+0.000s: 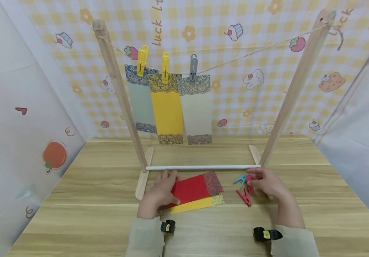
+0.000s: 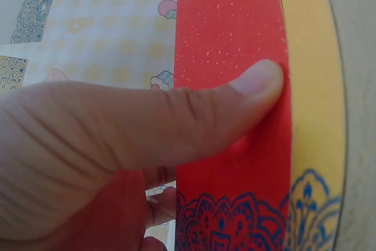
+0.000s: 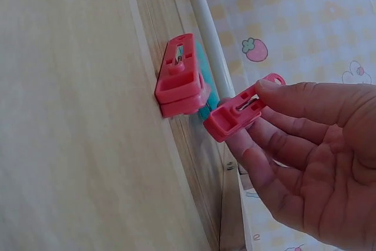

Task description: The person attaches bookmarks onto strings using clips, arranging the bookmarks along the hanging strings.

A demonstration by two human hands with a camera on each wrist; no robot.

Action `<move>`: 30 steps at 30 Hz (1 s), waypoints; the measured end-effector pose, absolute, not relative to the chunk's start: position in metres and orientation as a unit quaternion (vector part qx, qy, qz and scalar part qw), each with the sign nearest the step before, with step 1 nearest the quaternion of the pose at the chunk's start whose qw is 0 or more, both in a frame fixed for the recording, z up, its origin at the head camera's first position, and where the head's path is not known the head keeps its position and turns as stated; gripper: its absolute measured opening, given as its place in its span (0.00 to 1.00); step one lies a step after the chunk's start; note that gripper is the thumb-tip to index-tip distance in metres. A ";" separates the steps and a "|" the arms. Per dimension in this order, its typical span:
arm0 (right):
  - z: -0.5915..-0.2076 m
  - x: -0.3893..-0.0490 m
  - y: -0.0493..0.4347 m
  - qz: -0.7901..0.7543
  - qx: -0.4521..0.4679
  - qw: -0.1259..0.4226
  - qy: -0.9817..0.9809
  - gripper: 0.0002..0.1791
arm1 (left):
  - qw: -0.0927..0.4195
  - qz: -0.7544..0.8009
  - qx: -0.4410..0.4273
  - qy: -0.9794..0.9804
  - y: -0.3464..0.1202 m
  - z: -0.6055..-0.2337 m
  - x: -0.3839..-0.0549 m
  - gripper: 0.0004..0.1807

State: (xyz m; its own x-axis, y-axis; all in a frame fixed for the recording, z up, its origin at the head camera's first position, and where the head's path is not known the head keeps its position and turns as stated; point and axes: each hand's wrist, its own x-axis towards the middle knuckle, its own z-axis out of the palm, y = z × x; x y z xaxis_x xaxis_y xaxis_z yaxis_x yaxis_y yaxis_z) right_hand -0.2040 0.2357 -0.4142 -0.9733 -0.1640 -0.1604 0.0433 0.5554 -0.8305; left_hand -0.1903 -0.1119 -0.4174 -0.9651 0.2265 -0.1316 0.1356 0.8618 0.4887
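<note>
My left hand (image 1: 162, 191) grips a red paper strip (image 1: 191, 188) with patterned ends, thumb across its face in the left wrist view. Under it, a yellow strip (image 1: 194, 204) shows along the near edge. Thumb and fingers of my right hand (image 3: 317, 151) pinch a pink clothespin (image 3: 244, 113). Beside that hand, another pink clothespin (image 1: 244, 197) and a teal clothespin (image 1: 240, 179) lie on the table. Above hang a grey-green strip (image 1: 142, 103), a yellow strip (image 1: 168, 114) and a whitish strip (image 1: 198, 114), pinned by yellow and grey clothespins.
A wooden frame has a left post (image 1: 118, 92), a right post (image 1: 295, 89) and a white rod (image 1: 203, 167) low between them. A sagging string (image 1: 255, 52) joins the post tops. Behind stands a checked cloth backdrop (image 1: 236, 96).
</note>
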 end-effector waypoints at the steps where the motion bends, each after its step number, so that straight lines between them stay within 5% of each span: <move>1: -0.414 -0.204 0.236 -0.476 -0.035 0.111 0.872 0.24 | 0.095 0.245 0.091 0.961 -0.112 -0.417 -0.190 0.32; 19: -0.410 -0.205 0.236 -0.514 -0.035 0.067 0.855 0.25 | 0.093 0.265 0.078 0.957 -0.112 -0.417 -0.191 0.31; 30: -0.404 -0.205 0.233 -0.525 -0.033 0.034 0.849 0.26 | 0.070 0.260 0.088 0.959 -0.115 -0.415 -0.192 0.22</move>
State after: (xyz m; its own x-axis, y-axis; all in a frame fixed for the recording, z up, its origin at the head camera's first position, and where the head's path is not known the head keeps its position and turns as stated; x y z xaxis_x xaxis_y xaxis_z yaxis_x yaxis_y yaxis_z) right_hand -0.2055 0.2334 -0.4041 -0.9955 -0.0919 -0.0236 -0.0199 0.4456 -0.8950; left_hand -0.1922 -0.1145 -0.4149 -0.9746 0.2058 -0.0880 0.1330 0.8488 0.5118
